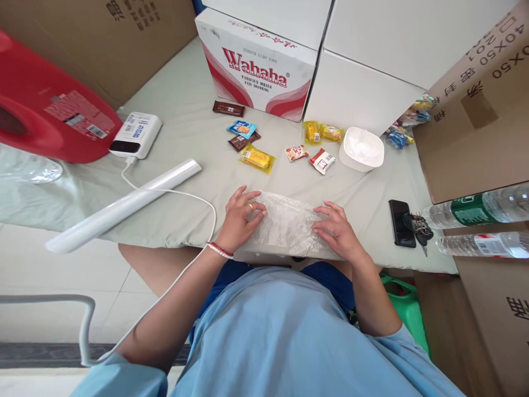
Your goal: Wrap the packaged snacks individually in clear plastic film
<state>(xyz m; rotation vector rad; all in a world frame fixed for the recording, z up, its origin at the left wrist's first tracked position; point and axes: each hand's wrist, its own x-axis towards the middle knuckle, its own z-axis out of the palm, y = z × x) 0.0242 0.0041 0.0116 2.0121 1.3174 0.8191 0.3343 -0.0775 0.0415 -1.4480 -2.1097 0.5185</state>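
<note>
- Head view: clear plastic film [285, 223] lies crumpled along the near edge of the cloth-covered table [366, 204], about midway along it, between the two hands.
- Left hand [243, 218], with a ring and red and white bracelets, has its curled fingers at the film's left side; whether thumb and finger pinch it, I cannot tell.
- Right hand [334, 229] reaches the film's right side, thumb and fingers parted; a pinch on the film cannot be made out.
- Glossy white tube [124, 204] lies slantwise towards the left, one end jutting past the near edge, with a white cable [185, 194] across it.
- Black phone [402, 223] and a bunch of keys [421, 226] sit side by side near the right edge, just beside the bottle with a green label [473, 209].
- White device [137, 134] stands near the left end, by a large red jug [58, 105].
- Yellow snack pack [257, 159], two small red-and-white packets [323, 161] and a white plastic tub [359, 162] lie beyond the film.
- Blue packet [242, 128] overlaps a brown-wrapped bar [243, 142].
- Wahaha water carton [256, 66] stands at the far edge, with a dark-wrapped bar [228, 108] at its foot.
</note>
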